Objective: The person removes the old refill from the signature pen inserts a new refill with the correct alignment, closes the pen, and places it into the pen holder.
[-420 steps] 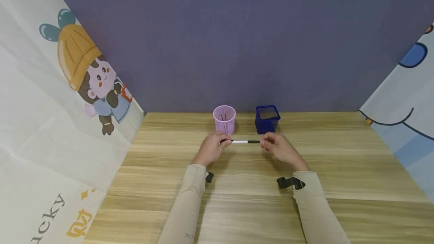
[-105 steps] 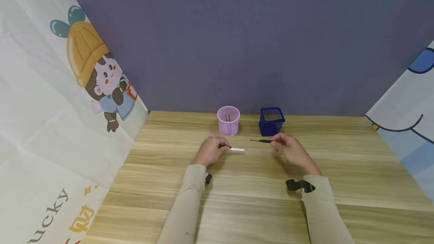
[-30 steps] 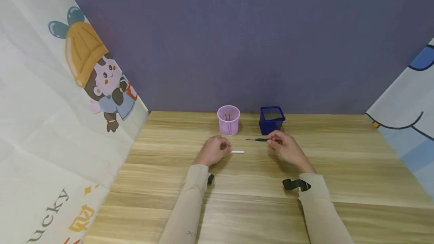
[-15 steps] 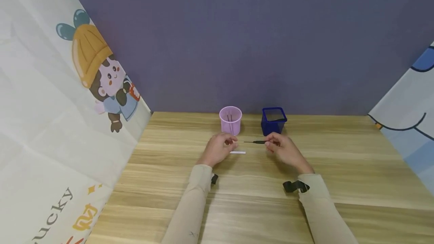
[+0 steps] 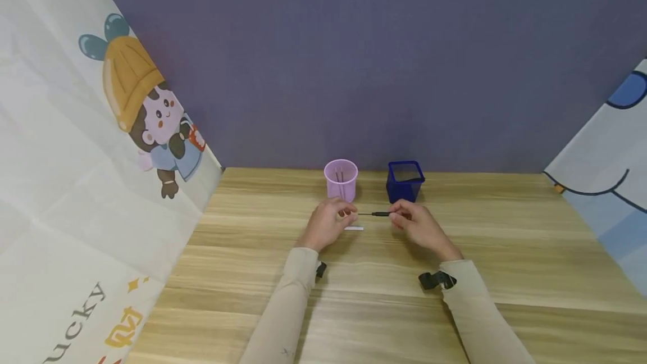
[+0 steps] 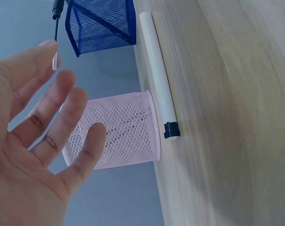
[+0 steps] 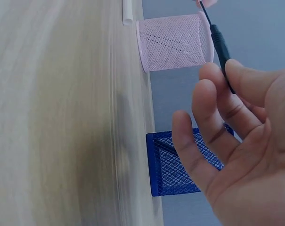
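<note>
My right hand [image 5: 419, 228] pinches the black grip section [image 5: 381, 214] of a taken-apart pen between thumb and forefinger. From that grip a thin dark pen refill [image 5: 365, 214] points left, level above the table. The left hand [image 5: 326, 222] has its thumb and forefinger at the refill's far end; in the left wrist view its pale tip [image 6: 54, 65] sticks out just past them, the other fingers loosely spread. A white pen barrel [image 6: 160, 70] with a black ring at one end lies on the table below the left hand.
Behind the hands stand a pink mesh pen cup [image 5: 341, 184] and, to its right, a dark blue square mesh holder [image 5: 404, 187]. A grey-purple panel [image 5: 364, 72] closes off the back of the wooden table [image 5: 374, 319]. Printed cloths hang at both sides.
The white barrel, earlier part of the whole pen and then held by the left hand, now lies on the table. The left hand has moved right and the right hand left, closing on the refill's end.
</note>
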The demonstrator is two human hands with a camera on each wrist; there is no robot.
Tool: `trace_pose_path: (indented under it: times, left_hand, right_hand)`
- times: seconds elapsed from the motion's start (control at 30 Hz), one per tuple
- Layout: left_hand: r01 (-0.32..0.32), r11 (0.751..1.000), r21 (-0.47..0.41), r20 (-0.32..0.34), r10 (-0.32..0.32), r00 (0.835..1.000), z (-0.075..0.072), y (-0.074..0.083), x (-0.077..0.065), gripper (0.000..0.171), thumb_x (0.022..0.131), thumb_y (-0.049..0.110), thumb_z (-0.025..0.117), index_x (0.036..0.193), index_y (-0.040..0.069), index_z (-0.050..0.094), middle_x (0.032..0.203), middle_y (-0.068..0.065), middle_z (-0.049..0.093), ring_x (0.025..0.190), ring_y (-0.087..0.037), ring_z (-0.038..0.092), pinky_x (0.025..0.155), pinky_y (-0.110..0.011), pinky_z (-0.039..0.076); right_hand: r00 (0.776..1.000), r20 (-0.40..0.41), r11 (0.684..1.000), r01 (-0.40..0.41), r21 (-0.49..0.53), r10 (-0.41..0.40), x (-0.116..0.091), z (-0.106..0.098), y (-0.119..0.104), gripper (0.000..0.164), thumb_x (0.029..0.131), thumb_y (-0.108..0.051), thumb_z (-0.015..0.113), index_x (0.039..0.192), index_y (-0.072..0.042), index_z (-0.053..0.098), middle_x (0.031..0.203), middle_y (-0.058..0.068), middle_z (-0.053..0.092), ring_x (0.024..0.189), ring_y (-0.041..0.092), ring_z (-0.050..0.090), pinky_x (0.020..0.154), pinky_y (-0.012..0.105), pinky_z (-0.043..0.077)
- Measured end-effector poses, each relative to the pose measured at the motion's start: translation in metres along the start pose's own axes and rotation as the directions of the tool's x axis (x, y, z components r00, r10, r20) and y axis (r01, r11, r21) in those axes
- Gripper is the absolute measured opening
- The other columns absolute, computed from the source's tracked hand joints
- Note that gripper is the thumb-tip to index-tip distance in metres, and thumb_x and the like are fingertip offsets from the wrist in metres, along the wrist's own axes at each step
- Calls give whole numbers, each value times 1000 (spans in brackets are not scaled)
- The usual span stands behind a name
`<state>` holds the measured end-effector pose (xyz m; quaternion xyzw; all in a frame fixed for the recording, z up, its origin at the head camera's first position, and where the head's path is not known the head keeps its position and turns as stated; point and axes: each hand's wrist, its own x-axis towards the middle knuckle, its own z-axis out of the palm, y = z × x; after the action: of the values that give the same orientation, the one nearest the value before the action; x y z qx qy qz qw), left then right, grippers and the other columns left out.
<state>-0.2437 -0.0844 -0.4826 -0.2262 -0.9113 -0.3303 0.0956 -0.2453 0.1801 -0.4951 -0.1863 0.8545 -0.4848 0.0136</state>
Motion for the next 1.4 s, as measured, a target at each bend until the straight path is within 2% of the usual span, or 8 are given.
trace_pose_path:
  times: [0.4,0.57,0.7,0.93,1.17,1.4]
  left_hand:
    - [-44,999,26,-32,44,999,5,1,0,13,91,20,77,103,15,79,99,2,74,90,-15,66,83,-30,55]
    - [-60,998,35,-57,62,996,6,0,0,12,91,19,78,101,15,79,98,2,75,89,-15,66,82,-31,55]
    - [-68,996,49,-56,71,996,6,0,0,10,91,19,77,100,14,79,98,2,75,89,-14,67,83,-31,55]
    - [-78,994,75,-49,82,995,7,0,0,10,92,20,76,99,15,80,100,2,76,91,-16,68,86,-35,55]
    - [-87,992,88,-54,92,994,6,1,0,8,91,20,77,97,15,80,98,2,76,91,-16,68,87,-35,55]
    - [-69,993,92,-49,73,996,6,-1,0,8,91,20,76,97,16,80,101,2,76,94,-17,68,90,-36,55]
  right_hand:
    - [1000,8,1000,1,4,-1,0,1,-1,15,103,-14,60,107,-1,66,83,18,67,72,30,62,64,25,50]
    - [1000,12,1000,6,4,-6,1,2,-3,13,103,-15,60,105,-3,66,82,18,67,71,27,61,63,25,49]
    - [1000,9,1000,2,0,-2,1,2,-2,11,103,-13,61,105,-4,66,81,17,67,70,23,60,63,24,48]
    - [1000,11,1000,1,4,-1,2,2,-1,11,103,-13,61,104,-4,66,79,15,66,70,25,60,63,25,48]
    - [1000,14,1000,4,4,-4,2,2,-1,13,103,-14,61,105,-2,66,79,14,66,69,21,59,63,25,47]
    - [1000,12,1000,8,-4,-8,1,1,2,14,103,-14,61,106,-1,66,80,15,66,69,17,58,63,24,47]
